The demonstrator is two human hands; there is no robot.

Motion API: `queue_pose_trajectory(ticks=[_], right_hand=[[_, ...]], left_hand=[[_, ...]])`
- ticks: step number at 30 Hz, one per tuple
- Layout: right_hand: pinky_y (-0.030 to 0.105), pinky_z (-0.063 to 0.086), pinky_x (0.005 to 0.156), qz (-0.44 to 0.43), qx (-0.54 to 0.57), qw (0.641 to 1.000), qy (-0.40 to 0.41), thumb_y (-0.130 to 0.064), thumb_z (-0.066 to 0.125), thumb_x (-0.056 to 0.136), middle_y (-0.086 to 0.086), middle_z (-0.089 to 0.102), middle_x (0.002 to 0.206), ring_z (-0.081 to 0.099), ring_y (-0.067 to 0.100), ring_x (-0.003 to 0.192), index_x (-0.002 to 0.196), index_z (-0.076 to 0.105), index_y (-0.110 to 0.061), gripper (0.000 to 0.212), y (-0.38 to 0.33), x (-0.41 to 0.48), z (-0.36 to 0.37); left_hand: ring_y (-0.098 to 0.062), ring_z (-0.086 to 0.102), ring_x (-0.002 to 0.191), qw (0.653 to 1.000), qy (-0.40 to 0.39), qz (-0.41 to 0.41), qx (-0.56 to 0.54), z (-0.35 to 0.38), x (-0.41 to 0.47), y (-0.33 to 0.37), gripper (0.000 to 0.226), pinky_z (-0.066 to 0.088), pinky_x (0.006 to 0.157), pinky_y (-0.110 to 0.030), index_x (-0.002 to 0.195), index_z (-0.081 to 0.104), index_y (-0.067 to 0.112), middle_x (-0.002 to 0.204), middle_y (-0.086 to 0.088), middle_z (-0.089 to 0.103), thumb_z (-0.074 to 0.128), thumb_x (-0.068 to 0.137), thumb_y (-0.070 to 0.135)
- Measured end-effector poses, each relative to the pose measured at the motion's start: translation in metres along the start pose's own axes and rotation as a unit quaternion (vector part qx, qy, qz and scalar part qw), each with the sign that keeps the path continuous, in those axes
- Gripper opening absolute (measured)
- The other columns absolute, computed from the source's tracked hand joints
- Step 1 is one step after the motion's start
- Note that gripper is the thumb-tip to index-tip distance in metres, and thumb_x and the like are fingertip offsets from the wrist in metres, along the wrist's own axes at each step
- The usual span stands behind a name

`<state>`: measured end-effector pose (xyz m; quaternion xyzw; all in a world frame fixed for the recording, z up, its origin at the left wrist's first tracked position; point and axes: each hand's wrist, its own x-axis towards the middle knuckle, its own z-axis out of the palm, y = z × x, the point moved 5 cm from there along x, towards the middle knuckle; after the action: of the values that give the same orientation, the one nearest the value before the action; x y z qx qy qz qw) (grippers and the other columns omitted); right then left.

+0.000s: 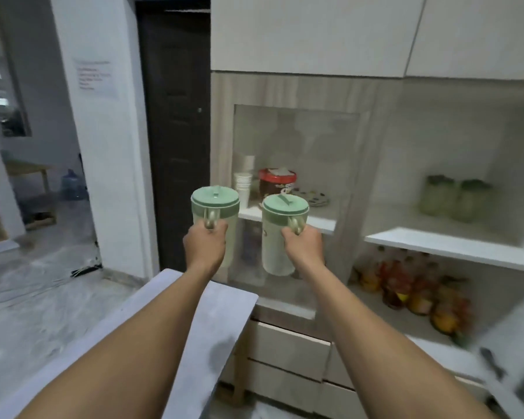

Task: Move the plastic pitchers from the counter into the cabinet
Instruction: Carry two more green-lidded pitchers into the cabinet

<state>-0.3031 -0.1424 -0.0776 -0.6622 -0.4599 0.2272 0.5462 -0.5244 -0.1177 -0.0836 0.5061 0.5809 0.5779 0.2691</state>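
I hold two translucent plastic pitchers with pale green lids in the air in front of a cabinet. My left hand [205, 243] grips the handle of the left pitcher [214, 204]. My right hand [303, 246] grips the handle of the right pitcher [277, 237]. Both pitchers hang upright before the glass-fronted cabinet [297, 140], whose white shelf [321, 220] lies just behind them. Two more green-lidded pitchers [454, 199] stand blurred on an open shelf [436, 240] at the right.
Behind the glass are stacked white cups [242, 184], a red-lidded jar [277, 179] and a patterned plate [310, 197]. Bottles [412, 285] crowd the lower right shelf. A grey counter edge [224, 309] lies under my left arm, drawers [285, 343] below, a dark door [176, 131] at the left.
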Motion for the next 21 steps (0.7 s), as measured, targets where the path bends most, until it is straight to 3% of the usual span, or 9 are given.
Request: queue_pose_trajectory(ticks=[4, 7, 9, 11, 15, 21], right_hand=[[0.030, 0.045, 0.068, -0.006, -0.013, 0.998, 0.055, -0.024, 0.063, 0.088, 0.007, 0.068, 0.082, 0.062, 0.025, 0.078, 0.084, 0.068, -0.010, 0.015, 0.003, 0.013, -0.083], [0.030, 0.045, 0.067, 0.004, -0.024, 0.995, 0.094, -0.028, 0.063, 0.088, 0.009, 0.071, 0.089, 0.064, 0.026, 0.082, 0.091, 0.070, -0.010, 0.019, 0.009, 0.024, -0.136], [0.028, 0.041, 0.059, 0.013, -0.027, 0.993, 0.111, -0.029, 0.063, 0.089, 0.008, 0.070, 0.087, 0.062, 0.024, 0.078, 0.093, 0.070, -0.010, 0.020, 0.014, 0.031, -0.172], [0.028, 0.039, 0.053, 0.023, -0.035, 0.990, 0.133, -0.029, 0.063, 0.088, 0.006, 0.068, 0.080, 0.060, 0.022, 0.071, 0.087, 0.067, -0.010, 0.019, 0.019, 0.038, -0.210], [0.029, 0.042, 0.057, 0.028, -0.048, 0.985, 0.163, -0.029, 0.062, 0.086, 0.008, 0.069, 0.078, 0.065, 0.027, 0.076, 0.077, 0.064, -0.013, 0.019, 0.032, 0.053, -0.275], [0.028, 0.039, 0.056, 0.021, -0.047, 0.981, 0.187, -0.030, 0.062, 0.086, 0.005, 0.067, 0.076, 0.062, 0.024, 0.071, 0.076, 0.063, -0.015, 0.018, 0.058, 0.086, -0.361]], left_hand=[[-0.024, 0.061, 0.066, 0.997, -0.064, 0.038, -0.036, 0.063, -0.028, 0.046, 0.027, 0.040, 0.054, -0.030, 0.074, 0.065, 0.011, 0.070, -0.007, 0.067, 0.056, 0.087, 0.032], [-0.032, 0.064, 0.069, 0.990, -0.108, 0.049, -0.077, 0.107, -0.045, 0.072, 0.027, 0.050, 0.061, -0.038, 0.070, 0.063, 0.012, 0.067, -0.009, 0.067, 0.057, 0.082, 0.035], [-0.036, 0.065, 0.072, 0.987, -0.126, 0.057, -0.085, 0.136, -0.058, 0.090, 0.029, 0.052, 0.065, -0.041, 0.066, 0.061, 0.011, 0.067, -0.012, 0.067, 0.056, 0.080, 0.037], [-0.033, 0.063, 0.069, 0.983, -0.146, 0.071, -0.088, 0.166, -0.073, 0.112, 0.028, 0.049, 0.062, -0.035, 0.065, 0.060, 0.009, 0.067, -0.014, 0.067, 0.056, 0.083, 0.030], [-0.021, 0.053, 0.055, 0.973, -0.186, 0.101, -0.097, 0.223, -0.099, 0.149, 0.026, 0.038, 0.045, -0.024, 0.063, 0.056, 0.011, 0.058, -0.006, 0.057, 0.056, 0.088, 0.018], [-0.021, 0.053, 0.055, 0.959, -0.224, 0.103, -0.140, 0.311, -0.133, 0.180, 0.027, 0.041, 0.053, -0.031, 0.064, 0.060, 0.011, 0.058, -0.007, 0.059, 0.057, 0.088, 0.023]])
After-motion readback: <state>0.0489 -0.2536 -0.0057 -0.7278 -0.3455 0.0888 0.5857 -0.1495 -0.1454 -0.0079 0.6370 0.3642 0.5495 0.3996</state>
